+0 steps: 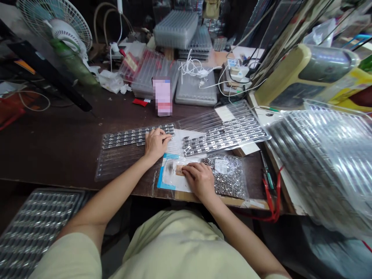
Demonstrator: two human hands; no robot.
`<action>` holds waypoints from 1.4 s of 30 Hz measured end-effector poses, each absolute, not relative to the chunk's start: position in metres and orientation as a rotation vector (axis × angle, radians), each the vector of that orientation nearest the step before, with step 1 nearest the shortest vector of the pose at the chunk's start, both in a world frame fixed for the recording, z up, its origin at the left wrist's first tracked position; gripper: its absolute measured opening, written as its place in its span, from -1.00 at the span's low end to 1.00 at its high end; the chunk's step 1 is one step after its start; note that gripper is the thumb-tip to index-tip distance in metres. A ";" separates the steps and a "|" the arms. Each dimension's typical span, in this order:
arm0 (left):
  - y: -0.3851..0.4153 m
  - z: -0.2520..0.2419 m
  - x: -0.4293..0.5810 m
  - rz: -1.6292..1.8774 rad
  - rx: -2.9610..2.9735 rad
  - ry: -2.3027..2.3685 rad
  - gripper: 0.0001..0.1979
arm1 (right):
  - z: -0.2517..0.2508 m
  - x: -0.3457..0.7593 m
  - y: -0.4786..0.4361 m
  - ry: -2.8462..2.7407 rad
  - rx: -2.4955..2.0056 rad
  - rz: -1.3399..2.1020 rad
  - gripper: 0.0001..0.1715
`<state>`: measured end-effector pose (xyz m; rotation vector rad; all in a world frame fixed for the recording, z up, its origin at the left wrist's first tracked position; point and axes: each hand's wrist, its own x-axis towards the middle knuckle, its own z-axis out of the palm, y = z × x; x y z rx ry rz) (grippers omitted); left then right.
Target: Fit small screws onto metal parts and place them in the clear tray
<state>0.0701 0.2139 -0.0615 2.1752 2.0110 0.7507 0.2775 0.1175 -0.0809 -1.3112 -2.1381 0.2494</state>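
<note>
My left hand [155,142] rests on the right end of a clear plastic tray [122,153] whose upper rows hold small metal parts. Its fingers are curled at a part in the top row. My right hand [198,178] lies knuckles up on a white sheet with blue edges [167,178], fingers bent down at a small brown piece; what they hold is hidden. Just right of it lies a clear bag of small metal parts [229,176]. A second clear tray [229,130] filled with metal parts sits behind the bag.
A pink blurred box [162,96] stands mid-table. Stacked clear trays [177,27] and white cables [197,69] fill the back. A fan [58,23] is at far left. Wrapped tray stacks [322,159] crowd the right, another tray [35,228] lies at lower left.
</note>
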 end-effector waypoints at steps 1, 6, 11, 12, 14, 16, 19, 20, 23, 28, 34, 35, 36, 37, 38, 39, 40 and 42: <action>0.211 -0.062 0.067 0.738 2.187 2.028 -0.82 | -0.081 0.278 0.118 -2.148 -1.319 0.243 -0.84; 0.200 -0.054 0.063 0.742 2.204 2.079 -0.79 | -0.078 0.281 0.116 -2.198 -1.360 0.176 -0.80; 0.222 -0.047 0.098 0.693 2.263 1.824 -0.80 | -0.080 0.295 0.111 -2.255 -1.422 0.042 -0.74; 0.228 -0.046 0.107 0.664 2.257 1.794 -0.81 | -0.081 0.298 0.111 -2.269 -1.412 0.033 -0.76; 0.237 -0.045 0.118 0.621 2.233 1.767 -0.84 | -0.082 0.302 0.109 -2.293 -1.398 0.002 -0.79; 0.241 -0.043 0.121 0.638 2.190 1.753 -0.87 | -0.082 0.303 0.109 -2.318 -1.400 -0.045 -0.81; 0.232 -0.039 0.110 0.844 2.019 1.674 -0.89 | -0.078 0.300 0.110 -2.337 -1.398 -0.101 -0.82; 0.224 -0.038 0.104 0.922 1.916 1.605 -0.87 | -0.077 0.298 0.111 -2.334 -1.392 -0.112 -0.82; 0.189 -0.039 0.089 0.955 1.577 1.332 -0.72 | -0.074 0.293 0.114 -2.334 -1.361 -0.125 -0.84; 0.129 -0.055 0.090 0.844 1.442 1.310 -0.74 | -0.077 0.292 0.118 -2.326 -1.367 -0.086 -0.80; 0.111 -0.067 0.111 0.931 1.840 1.457 -0.87 | -0.081 0.296 0.117 -2.169 -1.303 0.098 -0.82; 0.112 -0.067 0.113 0.934 1.884 1.446 -0.87 | -0.081 0.297 0.117 -2.150 -1.290 0.121 -0.82; 0.112 -0.068 0.115 0.941 1.916 1.442 -0.87 | -0.081 0.297 0.117 -2.137 -1.281 0.142 -0.82; 0.112 -0.069 0.116 0.949 1.939 1.449 -0.86 | -0.080 0.297 0.117 -2.133 -1.277 0.163 -0.82; 0.112 -0.070 0.116 0.953 1.959 1.461 -0.85 | -0.080 0.297 0.117 -2.132 -1.274 0.180 -0.82; 0.112 -0.070 0.117 0.953 1.977 1.475 -0.85 | -0.080 0.297 0.117 -2.134 -1.275 0.193 -0.82; 0.111 -0.071 0.117 0.949 1.994 1.487 -0.85 | -0.079 0.297 0.117 -2.134 -1.276 0.202 -0.81; 0.111 -0.072 0.117 0.935 2.026 1.507 -0.86 | -0.080 0.297 0.117 -2.132 -1.275 0.208 -0.79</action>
